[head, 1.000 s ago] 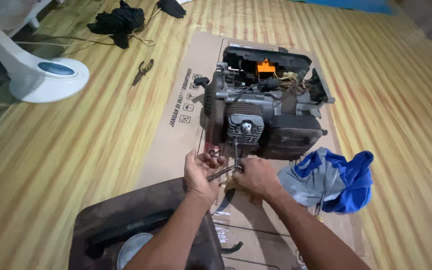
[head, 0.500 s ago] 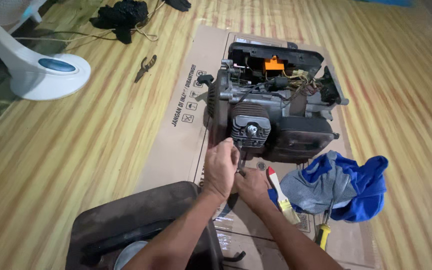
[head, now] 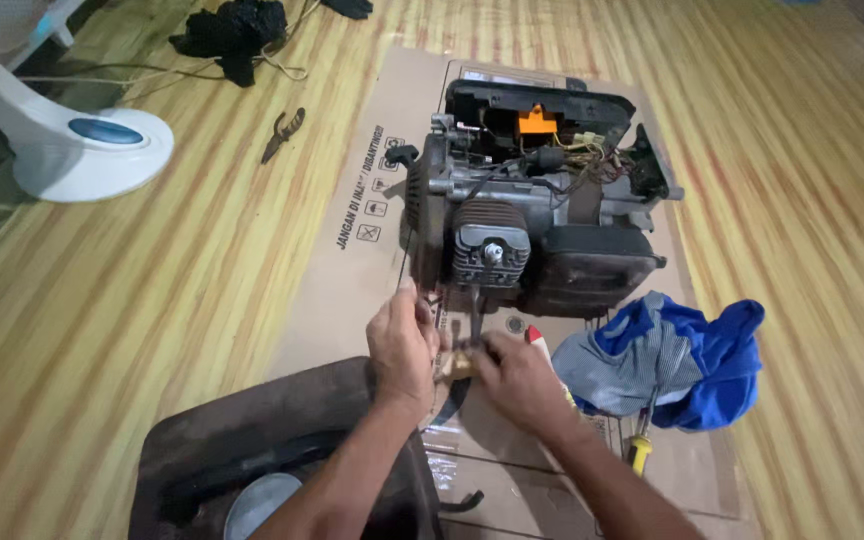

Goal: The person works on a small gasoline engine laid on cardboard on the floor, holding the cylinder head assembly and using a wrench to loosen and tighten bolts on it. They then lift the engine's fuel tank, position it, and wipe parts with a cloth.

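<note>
- While the small engine (head: pixel 537 215) sits stripped of its covers on the cardboard sheet (head: pixel 352 260), wiring and cooling fins bare, the work looks midway by my reading.
- Your left hand (head: pixel 402 345) reaches in from below, fingers curled at the engine's near edge; what they grip I cannot tell.
- Your right hand (head: pixel 517 378) lies just beside it, fingers pinched around a small brass-coloured part (head: pixel 460 364).
- Screwdrivers (head: pixel 544 350) and a blue rag (head: pixel 672 360) lie right.
</note>
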Tool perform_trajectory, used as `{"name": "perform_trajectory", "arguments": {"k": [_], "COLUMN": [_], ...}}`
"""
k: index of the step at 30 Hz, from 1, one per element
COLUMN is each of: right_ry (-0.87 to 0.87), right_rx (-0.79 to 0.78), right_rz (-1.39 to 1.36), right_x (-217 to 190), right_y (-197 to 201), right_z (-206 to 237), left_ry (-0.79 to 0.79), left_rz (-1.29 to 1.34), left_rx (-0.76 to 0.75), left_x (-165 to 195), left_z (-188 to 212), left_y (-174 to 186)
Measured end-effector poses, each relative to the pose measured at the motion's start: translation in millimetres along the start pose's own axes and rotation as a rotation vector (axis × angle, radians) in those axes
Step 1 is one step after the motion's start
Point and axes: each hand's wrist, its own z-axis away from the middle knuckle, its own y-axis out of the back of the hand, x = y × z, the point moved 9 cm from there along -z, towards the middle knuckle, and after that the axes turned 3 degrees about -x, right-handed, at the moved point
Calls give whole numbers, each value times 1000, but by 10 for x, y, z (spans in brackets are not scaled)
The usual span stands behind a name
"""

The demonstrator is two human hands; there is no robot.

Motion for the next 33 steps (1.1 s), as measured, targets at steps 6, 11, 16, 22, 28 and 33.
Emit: {"name": "perform_trajectory", "arguments": {"k": [6, 11, 16, 22, 28, 33], "right_ry": [6, 33, 34, 63, 38, -29], "right_rx": [-134, -211, -246, -246, -323, -387], "right_rz": [258, 423, 489, 515, 599, 663], "right_x": [-346, -500, -495, -541, -630, -665], "right_y": [433, 505, 517, 510, 536, 558], "right_z": [-208, -305, -347, -359, -373, -366], "left_ry": [16, -7, 81, 53, 127, 207], "left_rz": [156, 213, 217, 285, 399, 441], "left_rx": [-7, 8, 71, 63, 88, 123], "left_x": [-15, 39, 2, 0, -179, -300], "left_z": [-137, -119, -75, -76, -67, -31], "left_y": [-59, -98, -61, -46, -9, 11]}}
